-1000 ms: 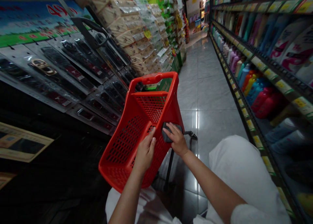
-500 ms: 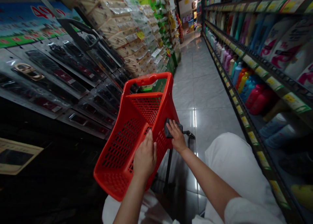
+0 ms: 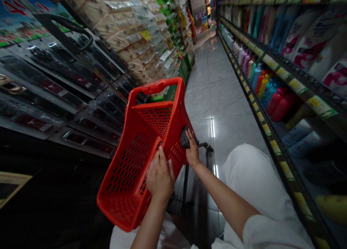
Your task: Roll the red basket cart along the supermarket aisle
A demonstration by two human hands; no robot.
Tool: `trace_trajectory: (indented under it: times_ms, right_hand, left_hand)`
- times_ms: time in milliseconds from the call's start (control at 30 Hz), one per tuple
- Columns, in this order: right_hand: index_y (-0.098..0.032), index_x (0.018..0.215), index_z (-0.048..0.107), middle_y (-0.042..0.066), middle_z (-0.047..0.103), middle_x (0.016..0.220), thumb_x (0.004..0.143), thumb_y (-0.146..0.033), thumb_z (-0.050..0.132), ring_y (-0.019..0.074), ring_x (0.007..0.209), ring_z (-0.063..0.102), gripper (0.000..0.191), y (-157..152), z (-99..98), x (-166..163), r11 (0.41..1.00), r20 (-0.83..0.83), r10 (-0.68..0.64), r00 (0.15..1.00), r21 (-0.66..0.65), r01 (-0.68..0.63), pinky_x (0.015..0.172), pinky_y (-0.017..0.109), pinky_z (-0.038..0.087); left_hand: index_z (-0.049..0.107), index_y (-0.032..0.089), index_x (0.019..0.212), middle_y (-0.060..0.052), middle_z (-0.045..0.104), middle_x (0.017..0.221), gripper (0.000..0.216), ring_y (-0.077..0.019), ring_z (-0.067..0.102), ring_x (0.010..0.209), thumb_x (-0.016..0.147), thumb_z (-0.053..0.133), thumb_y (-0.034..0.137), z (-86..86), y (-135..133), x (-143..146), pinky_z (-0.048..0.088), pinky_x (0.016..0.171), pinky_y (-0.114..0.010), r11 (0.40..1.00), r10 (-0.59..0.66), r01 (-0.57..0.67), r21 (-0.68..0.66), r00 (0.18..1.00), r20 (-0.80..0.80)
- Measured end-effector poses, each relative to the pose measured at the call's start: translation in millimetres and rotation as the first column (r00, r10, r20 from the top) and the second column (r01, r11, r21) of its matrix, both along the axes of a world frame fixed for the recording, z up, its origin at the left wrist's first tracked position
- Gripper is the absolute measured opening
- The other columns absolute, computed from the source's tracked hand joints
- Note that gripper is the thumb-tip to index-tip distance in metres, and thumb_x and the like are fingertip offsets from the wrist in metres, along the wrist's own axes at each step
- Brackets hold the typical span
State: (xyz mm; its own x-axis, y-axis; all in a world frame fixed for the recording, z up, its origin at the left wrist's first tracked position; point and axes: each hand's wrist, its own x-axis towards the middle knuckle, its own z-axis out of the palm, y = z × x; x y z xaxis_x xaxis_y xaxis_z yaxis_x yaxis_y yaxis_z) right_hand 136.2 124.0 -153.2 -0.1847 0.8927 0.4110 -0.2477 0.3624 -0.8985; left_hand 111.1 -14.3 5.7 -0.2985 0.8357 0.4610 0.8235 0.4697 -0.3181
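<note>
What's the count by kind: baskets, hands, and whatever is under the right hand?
Hands: 2, left hand on the basket rim, right hand further along it
Red basket: 1
Dark grey pad under the right hand: 1
Total: 4

Left hand [image 3: 160, 176] clenched, knuckles up, fingers curled closed. Right hand [image 3: 192, 152] further forward, fingers bent in grasp. Both forearms bare, extended.

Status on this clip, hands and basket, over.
Left hand grips rim of red perforated plastic shopping basket. Right hand presses dark grey cloth on its side wall. Black pull-rod beside right hand, not blocking.
</note>
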Motion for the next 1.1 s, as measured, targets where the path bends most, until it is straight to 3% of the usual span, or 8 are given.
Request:
trace_trajectory:
  times_ms: [100,167,267,433,533,667,800,1100]
  right_hand:
    - [-0.024,0.147,0.043,0.0,0.034,0.159,0.067,0.001,0.037,0.0171,0.149,0.027,0.084,-1,-22.9,1,0.985,0.016,-0.059,0.998,-0.16,0.061,0.124,0.045,0.018]
    - [-0.02,0.145,0.045,0.005,0.043,0.154,0.073,-0.004,0.04,0.0196,0.144,0.037,0.074,1,-39.4,-1,0.923,0.027,-0.121,0.992,-0.364,0.122,0.122,0.047,0.024]
    - [-0.016,0.144,0.046,0.008,0.052,0.147,0.078,-0.011,0.043,0.021,0.137,0.046,0.066,14,-36.7,-6,0.855,0.005,-0.158,0.987,-0.499,0.139,0.119,0.048,0.03]
    - [-0.025,0.149,0.04,-0.001,0.036,0.158,0.071,-0.002,0.041,0.015,0.147,0.029,0.081,44,27.6,-8,0.992,-0.075,-0.082,0.994,-0.1,0.074,0.125,0.041,0.019]
    - [-0.028,0.149,0.039,-0.004,0.03,0.161,0.069,0.001,0.04,0.0149,0.149,0.024,0.086,45,38.6,-7,0.998,-0.071,-0.048,0.996,0.027,0.05,0.126,0.042,0.016]
    - [-0.021,0.146,0.044,0.002,0.039,0.156,0.07,-0.003,0.039,0.016,0.146,0.032,0.079,35,-9.6,-5,0.975,-0.058,-0.117,0.991,-0.199,0.104,0.124,0.043,0.018]
    - [-0.014,0.139,0.051,0.01,0.058,0.141,0.072,-0.015,0.047,0.0233,0.132,0.052,0.067,29,-62.9,0,0.815,-0.053,-0.105,0.993,-0.576,0.055,0.116,0.046,0.035]
    - [-0.02,0.135,0.056,0.006,0.065,0.133,0.076,-0.026,0.051,0.0213,0.128,0.055,0.059,-40,-82.0,-20,0.793,-0.084,-0.103,0.991,-0.609,0.031,0.113,0.043,0.037]
  left_hand:
    - [0.042,0.005,0.146,-0.019,0.063,0.129,0.054,-0.0262,0.064,0.102,0.099,0.039,0.031,-1.2,0,-1,0.049,0.087,-0.034,1.0,-0.01,0.01,0.025,0.999,0.033]
    - [0.041,0.006,0.147,-0.019,0.063,0.13,0.054,-0.0259,0.064,0.104,0.099,0.039,0.032,-2.6,0,-2,0.048,0.088,-0.034,0.999,-0.019,0.016,0.045,0.998,0.058]
    - [0.04,0.007,0.148,-0.019,0.062,0.131,0.055,-0.0266,0.063,0.108,0.099,0.039,0.032,-4.8,0,-3,0.047,0.09,-0.034,0.997,-0.035,0.031,0.066,0.997,0.072]
    - [0.039,0.01,0.149,-0.018,0.062,0.132,0.056,-0.0271,0.063,0.109,0.099,0.04,0.034,-6.0,1,-3,0.048,0.09,-0.035,0.997,-0.027,0.018,0.08,0.994,0.108]
    - [0.039,0.01,0.149,-0.018,0.061,0.134,0.056,-0.0273,0.062,0.112,0.099,0.039,0.034,-5.1,4,-2,0.048,0.091,-0.035,0.996,-0.023,0.013,0.084,0.993,0.12]
    - [0.04,0.01,0.149,-0.017,0.061,0.134,0.055,-0.0266,0.063,0.112,0.099,0.038,0.034,-2.6,8,-1,0.048,0.089,-0.034,0.996,-0.024,0.013,0.086,0.992,0.122]
    - [0.041,0.008,0.148,-0.018,0.061,0.134,0.055,-0.0272,0.064,0.108,0.099,0.037,0.034,-0.1,10,0,0.049,0.086,-0.034,0.999,-0.005,0.001,0.049,0.996,0.086]
    - [0.041,0.007,0.147,-0.019,0.062,0.133,0.055,-0.0267,0.065,0.106,0.1,0.037,0.034,-0.3,18,0,0.049,0.086,-0.034,0.998,-0.013,0.009,0.064,0.999,0.05]
